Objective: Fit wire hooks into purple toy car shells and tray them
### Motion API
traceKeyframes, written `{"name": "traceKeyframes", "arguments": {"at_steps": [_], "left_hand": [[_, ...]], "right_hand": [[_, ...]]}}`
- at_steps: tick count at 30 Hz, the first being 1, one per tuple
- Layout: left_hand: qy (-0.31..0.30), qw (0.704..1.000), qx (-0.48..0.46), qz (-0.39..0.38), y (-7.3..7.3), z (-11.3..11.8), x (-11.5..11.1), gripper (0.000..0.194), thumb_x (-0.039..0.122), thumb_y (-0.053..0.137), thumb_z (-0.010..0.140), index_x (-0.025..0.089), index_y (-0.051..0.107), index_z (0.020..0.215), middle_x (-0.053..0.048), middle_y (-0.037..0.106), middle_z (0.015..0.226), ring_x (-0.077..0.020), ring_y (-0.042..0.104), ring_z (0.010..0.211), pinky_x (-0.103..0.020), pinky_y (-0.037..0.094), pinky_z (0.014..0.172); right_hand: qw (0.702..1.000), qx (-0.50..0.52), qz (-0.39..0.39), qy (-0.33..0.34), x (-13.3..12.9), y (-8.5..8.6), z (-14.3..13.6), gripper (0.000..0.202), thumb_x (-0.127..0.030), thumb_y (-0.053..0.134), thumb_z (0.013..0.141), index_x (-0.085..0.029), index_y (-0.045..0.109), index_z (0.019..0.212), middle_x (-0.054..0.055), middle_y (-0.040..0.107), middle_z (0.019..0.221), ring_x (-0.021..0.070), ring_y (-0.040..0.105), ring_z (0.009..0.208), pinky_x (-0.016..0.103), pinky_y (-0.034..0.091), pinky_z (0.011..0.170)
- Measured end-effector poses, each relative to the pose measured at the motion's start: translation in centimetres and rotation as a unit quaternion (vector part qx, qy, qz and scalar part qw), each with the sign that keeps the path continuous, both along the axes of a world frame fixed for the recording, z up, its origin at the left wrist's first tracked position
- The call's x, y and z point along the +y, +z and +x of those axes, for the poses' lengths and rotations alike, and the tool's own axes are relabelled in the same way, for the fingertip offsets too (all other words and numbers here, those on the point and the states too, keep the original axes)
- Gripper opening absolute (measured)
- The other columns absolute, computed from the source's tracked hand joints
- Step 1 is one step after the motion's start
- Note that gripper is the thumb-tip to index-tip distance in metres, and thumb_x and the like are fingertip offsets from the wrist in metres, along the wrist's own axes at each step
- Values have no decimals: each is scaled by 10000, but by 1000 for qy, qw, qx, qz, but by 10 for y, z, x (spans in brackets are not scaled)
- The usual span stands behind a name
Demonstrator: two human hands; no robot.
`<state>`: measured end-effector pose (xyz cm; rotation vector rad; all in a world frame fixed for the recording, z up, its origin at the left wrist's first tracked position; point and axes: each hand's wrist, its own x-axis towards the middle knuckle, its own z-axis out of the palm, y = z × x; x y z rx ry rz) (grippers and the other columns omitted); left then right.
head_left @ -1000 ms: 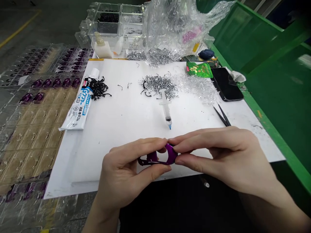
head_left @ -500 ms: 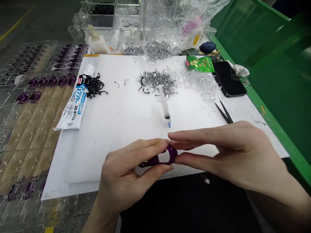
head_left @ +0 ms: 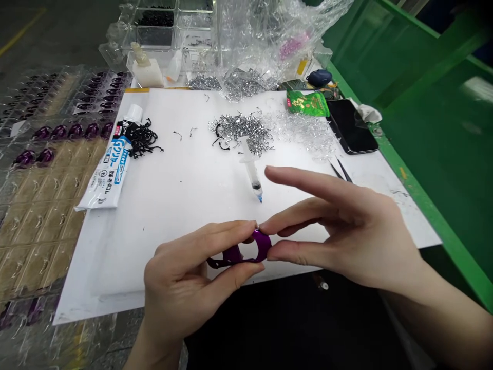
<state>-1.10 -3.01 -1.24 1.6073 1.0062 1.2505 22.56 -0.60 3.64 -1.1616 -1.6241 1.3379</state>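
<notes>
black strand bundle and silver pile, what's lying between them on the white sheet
In the head view, two thin dark snippets lie apart on the white sheet between the black strand bundle and the silver pile.

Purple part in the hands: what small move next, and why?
I'd probably have the right hand lower its raised index finger toward the purple part: that finger hangs clear, while the thumb and another finger touch one end and the left hand pinches it.

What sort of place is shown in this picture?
Most likely a workshop or factory workstation: plastic trays hold rows of purple parts, and a labelled tube and a syringe lie on a white work surface.
</notes>
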Motion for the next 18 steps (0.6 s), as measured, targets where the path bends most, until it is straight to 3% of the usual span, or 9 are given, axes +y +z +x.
{"name": "traceKeyframes", "arguments": {"at_steps": [3, 9, 13, 16, 18], "left_hand": [[-2, 1000, 2, 3, -1, 0, 1, 641, 79, 960, 834, 463, 819, 1328, 78, 860, 1275, -183, 849, 1038, -286, 727, 902], [-8, 1000, -6, 2, -1, 0, 2, 633, 48, 953, 831, 427, 829, 1322, 57, 864, 1274, -195, 852, 1084, -285, 721, 938], [2, 1000, -5, 10, -1, 3, 3, 549, 70, 960, 832, 365, 856, 1284, 13, 876, 1244, -221, 855, 1072, -314, 719, 962], [8, 1000, -6, -14, 2, 7, 3, 455, 139, 984, 826, 288, 865, 1239, -35, 883, 1199, -243, 854, 1049, -334, 715, 969], [1, 998, -41, -50, 5, 10, 2, 502, 172, 984, 831, 246, 819, 1300, -67, 872, 1200, -265, 850, 1066, -346, 719, 966]], "right_hand": [[1000, 7, 11, 15, 0, -1, 1, 672, -335, 968, 879, -430, 709, 1493, -37, 873, 1080, 266, 866, 1005, 391, 731, 996], [999, 42, 6, 14, 3, -4, -4, 580, -167, 970, 846, -389, 803, 1356, -40, 872, 1033, 225, 873, 920, 302, 749, 899], [1000, 26, 10, 6, 5, -7, -3, 547, -233, 970, 862, -344, 803, 1371, 3, 878, 1044, 242, 873, 932, 340, 751, 914], [999, 35, 25, 31, 2, -6, 2, 581, -214, 969, 857, -383, 795, 1385, 6, 867, 1153, 227, 863, 982, 321, 743, 928], [999, 26, 29, 33, -3, -7, 6, 574, -193, 998, 806, -391, 833, 1320, 18, 844, 1249, 252, 849, 1047, 309, 745, 912]]}}
